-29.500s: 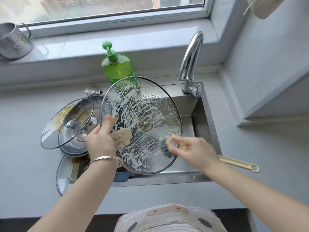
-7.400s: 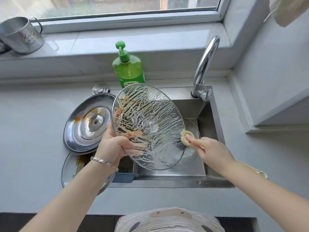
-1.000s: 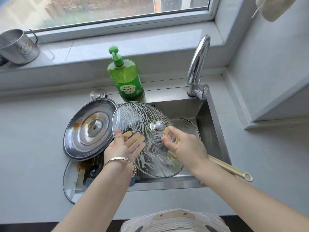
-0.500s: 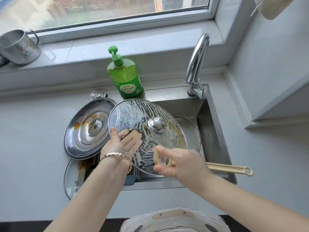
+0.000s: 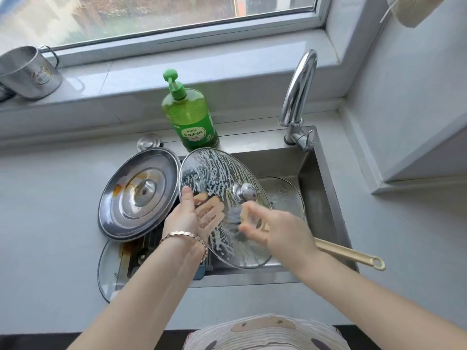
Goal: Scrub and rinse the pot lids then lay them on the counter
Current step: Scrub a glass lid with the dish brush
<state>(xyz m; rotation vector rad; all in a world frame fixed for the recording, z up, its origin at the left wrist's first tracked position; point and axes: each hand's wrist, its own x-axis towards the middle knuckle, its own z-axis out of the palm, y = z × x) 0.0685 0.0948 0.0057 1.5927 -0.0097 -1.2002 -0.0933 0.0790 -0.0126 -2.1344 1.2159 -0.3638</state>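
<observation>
- While the left hand [image 5: 187,218] pinches the foamy round glass lid [image 5: 217,173] above the steel sink [image 5: 326,198], the right hand [image 5: 275,231] grips a beige-handled brush [image 5: 348,253].
- Rinsing remains; a stained steel lid [image 5: 139,195] left of the sink waits.

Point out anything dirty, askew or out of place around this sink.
The steel lid leans tilted over the left edge of the sink, with orange-brown stains near its centre. The flat glass lid beneath it also shows a brown streak.
</observation>
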